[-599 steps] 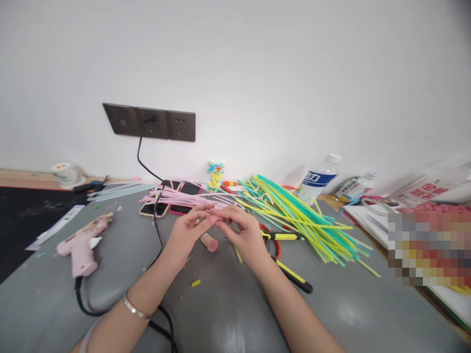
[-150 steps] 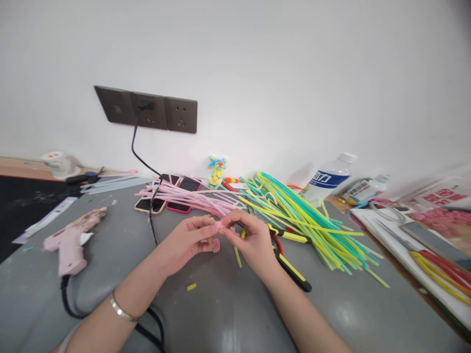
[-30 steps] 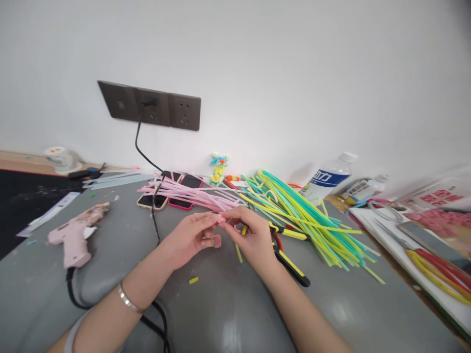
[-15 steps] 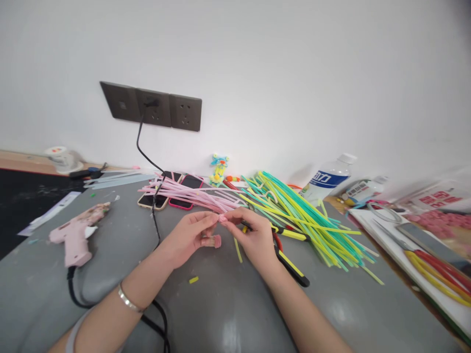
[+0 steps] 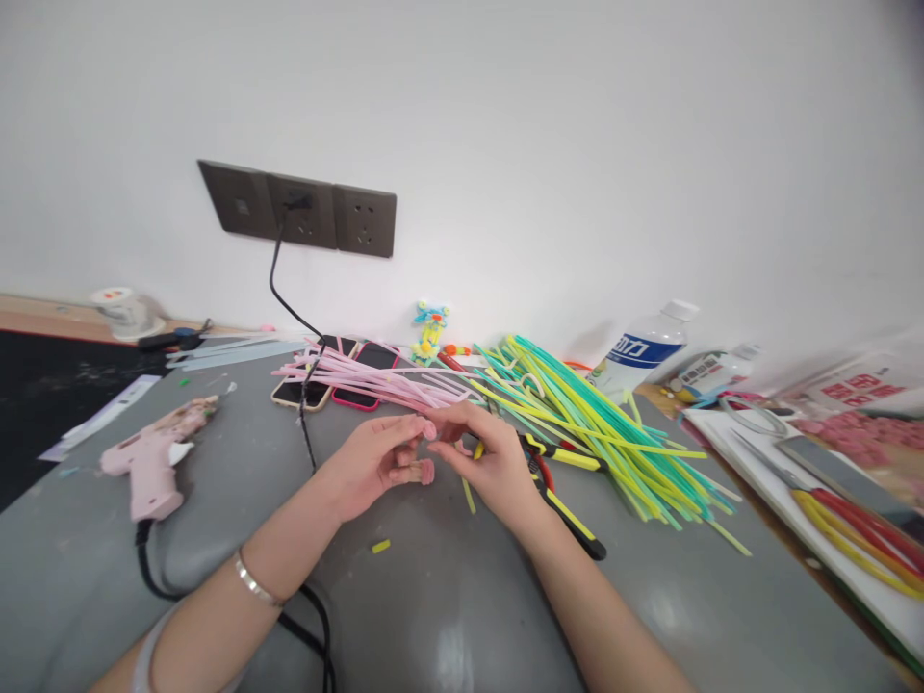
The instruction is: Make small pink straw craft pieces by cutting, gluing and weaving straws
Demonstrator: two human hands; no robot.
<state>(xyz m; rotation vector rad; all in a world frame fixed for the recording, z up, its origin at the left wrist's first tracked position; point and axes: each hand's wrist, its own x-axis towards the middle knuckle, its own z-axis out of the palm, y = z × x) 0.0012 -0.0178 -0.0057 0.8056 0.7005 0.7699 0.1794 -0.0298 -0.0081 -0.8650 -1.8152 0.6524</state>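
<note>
My left hand (image 5: 372, 467) is closed, with a small pink piece (image 5: 428, 429) pinched between thumb and forefinger. A second pink piece (image 5: 426, 471) shows at the tips of its lower fingers; whether it is held or worn, I cannot tell. My right hand (image 5: 491, 462) is close beside the pinched piece, thumb and forefinger apart, its other fingers mostly hidden. Behind both hands lies a bundle of pink pipe cleaners (image 5: 382, 378). Yellow-and-black handled pliers (image 5: 570, 520) rest right of my right hand, partly covered by it.
A pink glue gun (image 5: 153, 462) with a black cord lies left. Green and yellow pipe cleaners (image 5: 606, 428) spread at right, before a bottle (image 5: 642, 348). Two phones (image 5: 367, 377) sit under the pink bundle. Scissors (image 5: 830, 500) lie far right. A yellow scrap (image 5: 380, 546) is in front.
My right thumb and forefinger have parted and moved slightly off the small pink piece. It stays in my left hand's pinch.
</note>
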